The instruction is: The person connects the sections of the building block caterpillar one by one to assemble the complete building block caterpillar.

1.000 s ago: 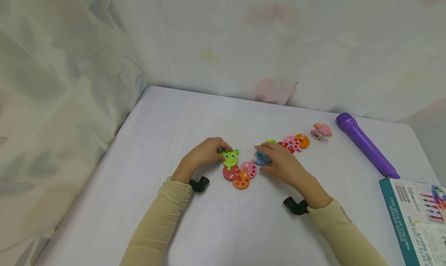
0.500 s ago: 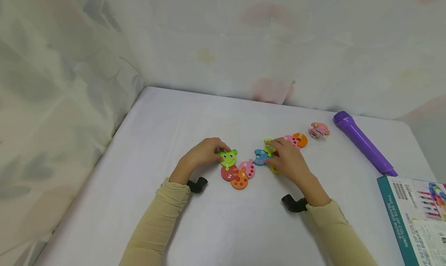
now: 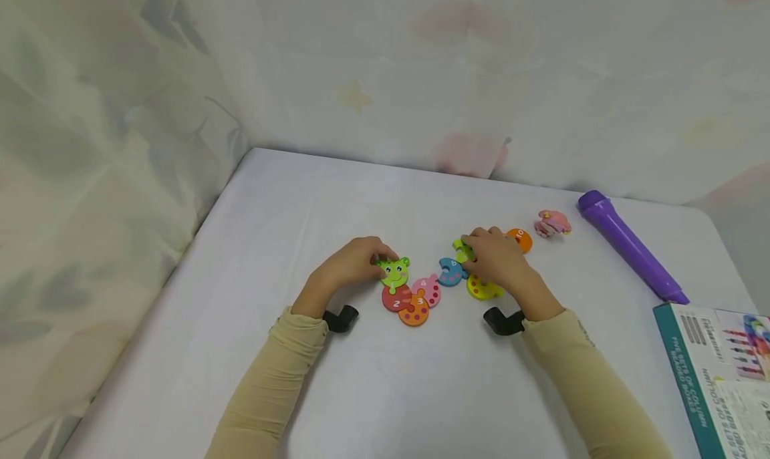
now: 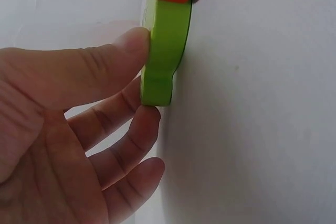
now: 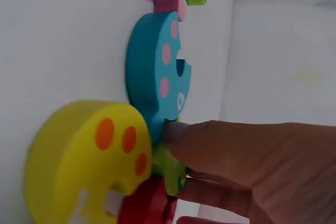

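In the head view my left hand (image 3: 351,264) holds the edge of a green caterpillar-head puzzle piece (image 3: 394,272). Its thumb lies against the piece's face and fingertips meet the rim in the left wrist view. Joined to the head are a red piece (image 3: 395,299) marked 2, an orange 3 piece (image 3: 414,312) and a pink 4 piece (image 3: 427,290). My right hand (image 3: 498,258) pinches a green puzzle piece (image 5: 167,166) beside the blue 6 piece (image 3: 450,272). A yellow piece (image 3: 483,288) and a red piece (image 5: 149,203) lie close by, the red hidden in the head view.
An orange 10 piece (image 3: 520,240) shows beyond the right hand. Farther right lie a small pink toy figure (image 3: 552,223) and a purple microphone-shaped toy (image 3: 631,245). A teal-and-white box (image 3: 710,379) stands at the right edge of the white-covered table (image 3: 385,392).
My right hand has moved off the blue piece, rightward to the green one, uncovering the blue and yellow pieces and covering the red and pink ones. The left hand has stayed at the caterpillar head.
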